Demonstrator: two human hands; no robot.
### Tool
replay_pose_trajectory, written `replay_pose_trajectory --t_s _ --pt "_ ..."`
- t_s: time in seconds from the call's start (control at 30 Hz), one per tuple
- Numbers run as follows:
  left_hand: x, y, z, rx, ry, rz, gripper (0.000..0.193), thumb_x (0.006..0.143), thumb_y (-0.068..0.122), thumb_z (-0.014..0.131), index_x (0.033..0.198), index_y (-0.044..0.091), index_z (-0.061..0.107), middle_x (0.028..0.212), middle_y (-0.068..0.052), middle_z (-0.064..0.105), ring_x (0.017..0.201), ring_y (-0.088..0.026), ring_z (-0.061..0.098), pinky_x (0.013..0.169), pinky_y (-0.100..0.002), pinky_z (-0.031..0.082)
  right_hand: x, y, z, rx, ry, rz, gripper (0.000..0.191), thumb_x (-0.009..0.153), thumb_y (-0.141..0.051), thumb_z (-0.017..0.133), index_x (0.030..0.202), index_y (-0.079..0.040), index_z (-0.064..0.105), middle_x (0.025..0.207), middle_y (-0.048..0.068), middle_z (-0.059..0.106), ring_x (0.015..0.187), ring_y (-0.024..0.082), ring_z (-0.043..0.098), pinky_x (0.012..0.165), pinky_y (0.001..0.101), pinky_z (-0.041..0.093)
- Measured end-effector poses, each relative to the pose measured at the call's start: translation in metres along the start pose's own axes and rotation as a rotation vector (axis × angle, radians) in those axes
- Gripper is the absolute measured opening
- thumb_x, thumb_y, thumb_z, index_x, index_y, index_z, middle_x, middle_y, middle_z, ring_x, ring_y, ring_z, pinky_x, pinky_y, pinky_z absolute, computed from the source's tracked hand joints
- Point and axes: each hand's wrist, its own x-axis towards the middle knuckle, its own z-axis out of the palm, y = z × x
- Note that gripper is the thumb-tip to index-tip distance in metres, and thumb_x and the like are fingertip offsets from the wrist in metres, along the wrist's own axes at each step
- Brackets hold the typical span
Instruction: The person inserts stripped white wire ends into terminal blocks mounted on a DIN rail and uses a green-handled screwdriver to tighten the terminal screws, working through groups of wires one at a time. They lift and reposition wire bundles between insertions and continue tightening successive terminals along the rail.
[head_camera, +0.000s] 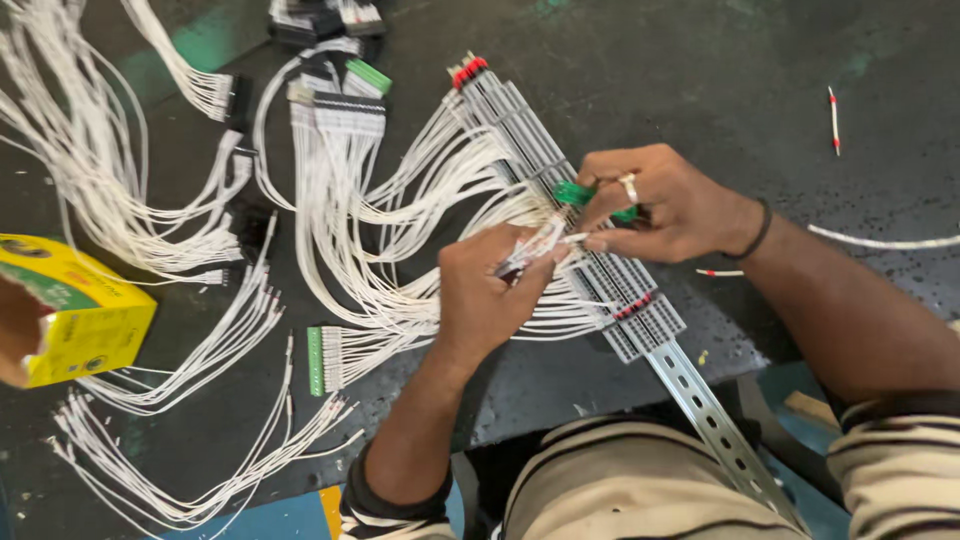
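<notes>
A dark, scuffed floor (720, 70) is strewn with white wires (340, 220). A ribbed grey terminal strip (600, 250) runs diagonally on a perforated metal rail (715, 425). Wire ends (535, 245) are pinched by the left hand (490, 290); a green-handled screwdriver (580, 195) is gripped by the right hand (650, 205).

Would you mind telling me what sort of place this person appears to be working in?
Probably an electrical panel-wiring workshop. The left hand holds white wires at a terminal block strip on a perforated metal rail; the right hand grips a green-handled screwdriver, and white wire harnesses cover the dark worktop.

yellow box (85, 310) cut by left edge, screwdriver (578, 195) mostly hidden
</notes>
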Motion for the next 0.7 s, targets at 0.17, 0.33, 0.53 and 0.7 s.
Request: replay_pose_trajectory --t_s 0.17,0.33,0.53,0.7 --pt "-0.013 0.003 0.004 0.029 -0.122 0.150 0.021 0.082 0.013 0.079 0.099 0.005 0.070 0.084 -0.010 0.071 0.069 -0.023 0.069 0.062 -0.035 0.055 -0.004 -0.008 -0.004 0.072 -0.042 -0.071 0.026 0.086 -0.014 0.080 0.110 -0.005 0.074 0.100 0.012 0.063 0.074 0.016 0.062 0.063 0.0316 0.047" --pt "-0.020 0.008 0.007 0.260 -0.337 0.146 0.023 0.075 0.018 0.083 0.093 0.009 0.072 0.077 -0.010 0.070 0.068 -0.030 0.069 0.060 -0.043 0.054 -0.008 -0.015 0.003 0.164 0.159 0.044 0.038 0.104 -0.008 0.066 0.142 -0.010 0.060 0.124 0.015 0.069 0.089 0.013 0.075 0.076 0.0264 0.060" --pt "-0.020 0.009 0.004 0.297 -0.388 0.141 0.025 0.070 0.020 0.083 0.087 0.009 0.068 0.074 -0.009 0.068 0.066 -0.030 0.068 0.059 -0.044 0.054 -0.008 -0.020 0.008 0.032 0.106 0.019 0.062 0.092 -0.009 0.079 0.147 -0.008 0.051 0.100 0.007 0.074 0.080 0.015 0.074 0.070 0.0278 0.060" --pt "-0.017 0.003 0.007 0.294 -0.353 0.131 0.023 0.070 0.019 0.081 0.082 0.008 0.065 0.074 -0.009 0.067 0.066 -0.031 0.068 0.058 -0.044 0.053 -0.008 -0.019 0.006 -0.042 0.087 -0.109 0.055 0.091 -0.008 0.080 0.141 -0.009 0.056 0.100 0.010 0.072 0.081 0.022 0.074 0.069 0.0314 0.058"
